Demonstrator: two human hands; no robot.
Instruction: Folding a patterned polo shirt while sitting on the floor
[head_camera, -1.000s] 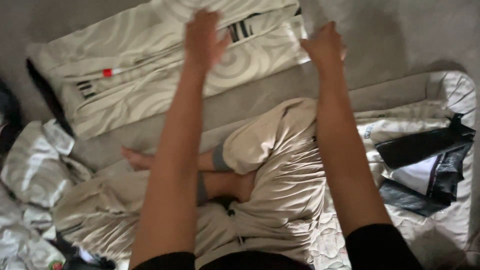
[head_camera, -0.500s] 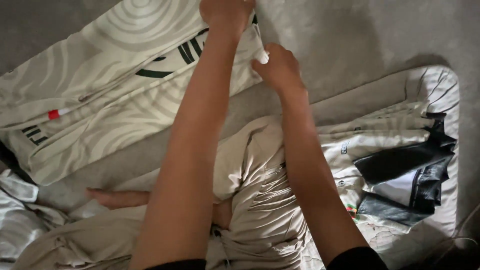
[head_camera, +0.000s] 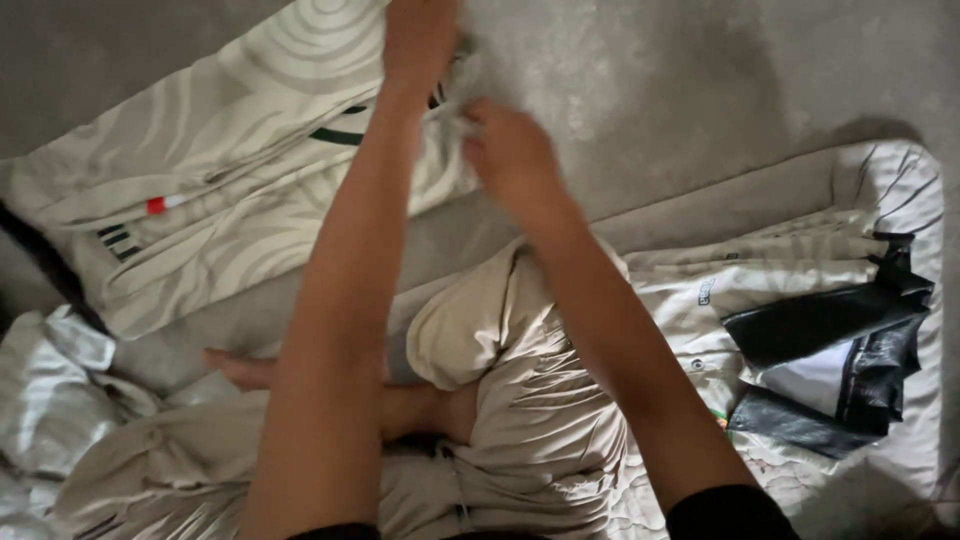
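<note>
A cream garment (head_camera: 230, 190) with a pale swirl pattern, dark stripes and a small red tag lies spread on the grey floor ahead of me. My left hand (head_camera: 418, 40) presses on its far right part near the top of the view. My right hand (head_camera: 508, 152) pinches the garment's right edge just below, fingers closed on the cloth. Both arms reach forward over my beige trousers (head_camera: 520, 400) and my bare foot (head_camera: 240, 368).
A quilted mat (head_camera: 900, 190) lies at the right with a folded cream garment (head_camera: 760, 275) and a black and white garment (head_camera: 830, 365) on it. Crumpled pale cloth (head_camera: 60, 400) is heaped at the left. Grey floor (head_camera: 700, 90) stretches beyond.
The view has shifted so the patterned garment sits further left. My right hand has come down and left along the garment's right edge, drawing it toward me. My left hand stays at the top.
</note>
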